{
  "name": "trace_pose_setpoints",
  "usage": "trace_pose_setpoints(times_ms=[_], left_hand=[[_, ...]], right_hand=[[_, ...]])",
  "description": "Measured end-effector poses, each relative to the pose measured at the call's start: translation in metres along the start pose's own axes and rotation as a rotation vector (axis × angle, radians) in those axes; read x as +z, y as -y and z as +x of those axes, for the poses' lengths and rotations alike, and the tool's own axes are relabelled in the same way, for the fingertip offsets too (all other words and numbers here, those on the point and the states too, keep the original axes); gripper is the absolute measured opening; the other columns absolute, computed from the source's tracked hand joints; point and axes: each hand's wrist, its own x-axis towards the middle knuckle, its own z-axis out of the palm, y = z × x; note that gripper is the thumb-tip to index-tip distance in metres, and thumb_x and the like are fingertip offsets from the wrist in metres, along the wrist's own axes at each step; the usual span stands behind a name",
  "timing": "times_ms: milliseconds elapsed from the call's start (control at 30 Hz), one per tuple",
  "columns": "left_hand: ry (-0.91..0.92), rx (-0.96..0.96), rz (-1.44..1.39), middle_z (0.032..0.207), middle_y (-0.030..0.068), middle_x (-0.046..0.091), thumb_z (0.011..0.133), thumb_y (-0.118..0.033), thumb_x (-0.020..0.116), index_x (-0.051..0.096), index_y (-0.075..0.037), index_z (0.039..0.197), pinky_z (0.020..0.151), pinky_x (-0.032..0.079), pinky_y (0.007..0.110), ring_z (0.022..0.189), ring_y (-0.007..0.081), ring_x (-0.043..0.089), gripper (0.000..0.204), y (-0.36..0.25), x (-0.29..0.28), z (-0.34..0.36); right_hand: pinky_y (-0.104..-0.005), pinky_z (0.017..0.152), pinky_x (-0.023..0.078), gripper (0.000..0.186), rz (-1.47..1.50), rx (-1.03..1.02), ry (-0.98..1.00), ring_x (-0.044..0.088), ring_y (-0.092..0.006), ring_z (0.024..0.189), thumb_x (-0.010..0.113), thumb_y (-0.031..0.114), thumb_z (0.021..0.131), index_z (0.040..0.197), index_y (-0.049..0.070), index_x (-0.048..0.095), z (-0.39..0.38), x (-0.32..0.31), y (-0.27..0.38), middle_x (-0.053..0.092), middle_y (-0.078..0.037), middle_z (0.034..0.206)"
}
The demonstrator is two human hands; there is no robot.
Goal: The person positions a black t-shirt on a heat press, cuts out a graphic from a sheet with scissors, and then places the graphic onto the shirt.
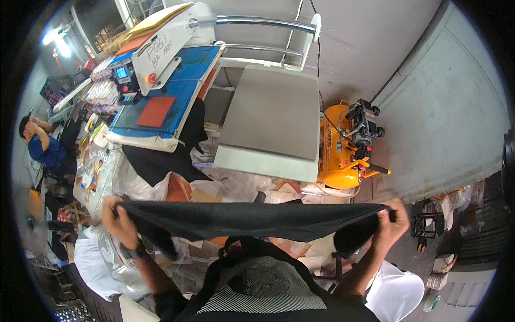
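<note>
A long piece of black fabric [252, 219] is held stretched sideways in front of my body, its ends drooping. My left hand [121, 225] grips the left end, thumb and fingers closed on the cloth. My right hand [393, 222] pinches the right end. Just beyond the fabric is a flat grey heat-press platen [268, 112] on a white frame. To its left is the press's blue-topped upper plate [182, 75], with a red square pad [156, 111] on it and a control box [124, 80]. More dark cloth [155, 161] lies beneath that plate.
A yellow air compressor [335, 150] stands right of the press by a pale door [440, 102]. A person [45, 147] in blue is at the far left. Scraps of paper and plastic [225, 180] lie around the press. A white chair [399, 290] is at lower right.
</note>
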Motion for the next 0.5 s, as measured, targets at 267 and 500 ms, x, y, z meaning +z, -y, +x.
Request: trace_pose_setpoints(times_ms=[267,500], left_hand=[[0.355,0.284,0.094,0.086,0.0182,0.065,0.092,-0.028,0.068,0.061,0.002,0.090,0.072,0.049,0.040,0.082,0.0373,0.064,0.031,-0.010,0.245,0.226],[0.615,0.134,0.406,0.097,0.0170,0.068,0.096,-0.043,0.056,0.061,-0.006,0.096,0.072,0.054,0.050,0.088,0.0396,0.067,0.038,0.060,0.565,0.215]], right_hand=[[-0.0249,0.068,0.044,0.030,-0.186,0.085,0.122,0.052,-0.0082,0.071,0.079,0.026,0.082,0.078,-0.001,0.067,0.223,0.134,-0.079,0.060,0.001,0.073],[-0.0359,0.065,0.048,0.048,-0.417,0.165,0.271,0.062,-0.0216,0.065,0.080,0.042,0.078,0.082,-0.005,0.071,0.348,0.277,-0.328,0.067,-0.017,0.071]])
